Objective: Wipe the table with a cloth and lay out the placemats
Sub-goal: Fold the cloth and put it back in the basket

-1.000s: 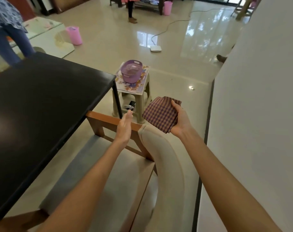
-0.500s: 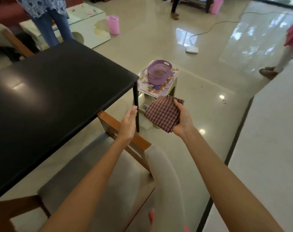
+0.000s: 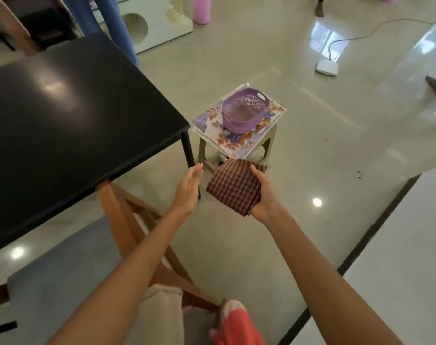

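The person's right hand [image 3: 263, 195] is gripping a folded checkered cloth [image 3: 234, 186] by its right edge, thumb on top, held up over the floor. Left hand [image 3: 188, 189] is just beside the cloth on its left, flat and empty, fingers straight and together. The black desk [image 3: 70, 115] sits off to the left of that hand. Just past both hands there's a small stool [image 3: 268, 145] with floral placemats [image 3: 213, 120] stacked on it and a purple basket [image 3: 245, 110] on top.
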The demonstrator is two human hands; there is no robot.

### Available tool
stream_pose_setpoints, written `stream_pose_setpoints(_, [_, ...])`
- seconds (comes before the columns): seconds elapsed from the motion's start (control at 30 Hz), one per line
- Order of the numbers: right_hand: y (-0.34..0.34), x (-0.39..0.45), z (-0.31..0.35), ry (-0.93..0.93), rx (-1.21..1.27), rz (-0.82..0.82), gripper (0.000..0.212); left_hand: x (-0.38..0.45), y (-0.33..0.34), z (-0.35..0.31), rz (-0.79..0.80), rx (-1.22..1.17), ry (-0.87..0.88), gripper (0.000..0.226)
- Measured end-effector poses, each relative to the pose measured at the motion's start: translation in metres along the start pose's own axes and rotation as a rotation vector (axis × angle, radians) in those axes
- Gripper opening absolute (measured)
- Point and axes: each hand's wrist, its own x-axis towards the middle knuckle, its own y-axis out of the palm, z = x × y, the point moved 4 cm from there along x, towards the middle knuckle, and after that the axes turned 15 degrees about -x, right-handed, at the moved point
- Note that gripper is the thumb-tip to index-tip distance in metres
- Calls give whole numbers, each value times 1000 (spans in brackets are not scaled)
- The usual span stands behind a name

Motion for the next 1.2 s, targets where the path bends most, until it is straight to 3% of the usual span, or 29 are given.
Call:
stream_pose_setpoints(0.13, [-15, 14, 20, 4, 20, 10, 40, 18, 24, -11, -10, -2, 4, 77])
stream_pose_setpoints(0.47, [-39, 46, 95, 27, -11, 53, 39, 63, 70, -34, -55, -24, 33, 81])
stream_pose_setpoints(0.83, [-72, 153, 230, 75, -149, 136, 38, 196, 155, -58, -217, -154, 40, 51])
stream_pose_setpoints(1.0, [-70, 199, 288, 126, -238, 228, 46, 245, 189, -88, -260, -151, 3, 85])
stream_pose_setpoints(1.2, [-48, 256, 359, 155, -418, 369, 46, 315, 194, -116, -388, -187, 49, 62])
